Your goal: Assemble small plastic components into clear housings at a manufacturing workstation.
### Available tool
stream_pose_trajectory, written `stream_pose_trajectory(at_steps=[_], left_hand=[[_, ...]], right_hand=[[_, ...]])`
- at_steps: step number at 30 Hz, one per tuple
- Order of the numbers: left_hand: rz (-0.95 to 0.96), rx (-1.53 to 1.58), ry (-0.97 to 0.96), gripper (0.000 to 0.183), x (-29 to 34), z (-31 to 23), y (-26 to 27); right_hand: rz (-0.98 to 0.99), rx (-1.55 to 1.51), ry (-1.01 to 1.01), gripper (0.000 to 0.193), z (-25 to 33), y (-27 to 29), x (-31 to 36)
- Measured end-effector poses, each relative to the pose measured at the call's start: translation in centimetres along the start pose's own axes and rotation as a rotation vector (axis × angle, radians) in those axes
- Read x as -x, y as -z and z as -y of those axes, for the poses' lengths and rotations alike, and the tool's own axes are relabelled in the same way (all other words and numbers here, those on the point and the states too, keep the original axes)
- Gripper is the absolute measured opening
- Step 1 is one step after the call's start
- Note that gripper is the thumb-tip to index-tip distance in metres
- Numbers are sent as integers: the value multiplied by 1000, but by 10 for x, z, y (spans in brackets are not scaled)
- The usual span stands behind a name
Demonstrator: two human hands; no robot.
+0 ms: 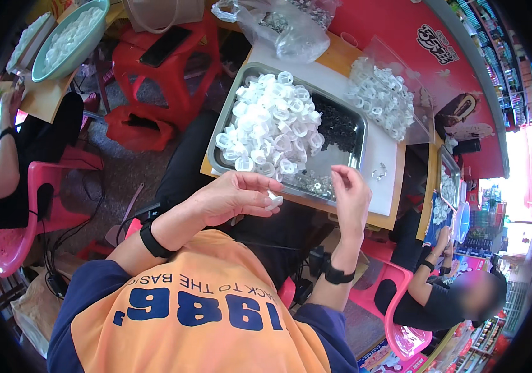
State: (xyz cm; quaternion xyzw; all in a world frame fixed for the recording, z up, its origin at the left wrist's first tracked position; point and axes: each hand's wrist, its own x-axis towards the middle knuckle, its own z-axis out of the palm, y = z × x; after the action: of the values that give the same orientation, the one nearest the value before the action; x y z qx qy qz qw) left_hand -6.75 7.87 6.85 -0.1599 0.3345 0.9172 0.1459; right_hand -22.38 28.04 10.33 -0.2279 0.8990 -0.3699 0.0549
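Note:
My left hand (238,198), in front of the tray's near edge, pinches a small white plastic piece (273,200) between thumb and fingers. To its right, my right hand (351,194) is raised by the tray's near right corner. Its thumb and fingertips come together, and whatever may be between them is too small to make out. The metal tray (337,160) bears a large heap of white ring-shaped plastic pieces (269,124). On its right side lie small black parts (338,127), and small shiny metal parts (313,183) gather along the near edge.
A clear bin of white pieces (383,99) stands right of the tray; a plastic bag (291,34) lies behind. A few metal bits (379,171) rest on white board. Leftward are a red stool (138,59) with a phone (166,47). People sit at both sides.

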Motion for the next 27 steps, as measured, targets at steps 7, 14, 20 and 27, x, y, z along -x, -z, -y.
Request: stream_pose_trajectory(at_steps=[7, 14, 20, 27], left_hand=[[-30, 8, 10, 30, 1, -1, 1], [-40, 67, 4, 29, -1, 1, 2], [-20, 76, 16, 29, 1, 1, 4], [-26, 106, 21, 29, -2, 2, 5]], right_hand=[[132, 237, 50, 14, -22, -7, -21], [282, 179, 191, 14, -40, -24, -28], [206, 136, 161, 12, -43, -29, -32], [138, -749, -266, 13, -54, -20, -22]])
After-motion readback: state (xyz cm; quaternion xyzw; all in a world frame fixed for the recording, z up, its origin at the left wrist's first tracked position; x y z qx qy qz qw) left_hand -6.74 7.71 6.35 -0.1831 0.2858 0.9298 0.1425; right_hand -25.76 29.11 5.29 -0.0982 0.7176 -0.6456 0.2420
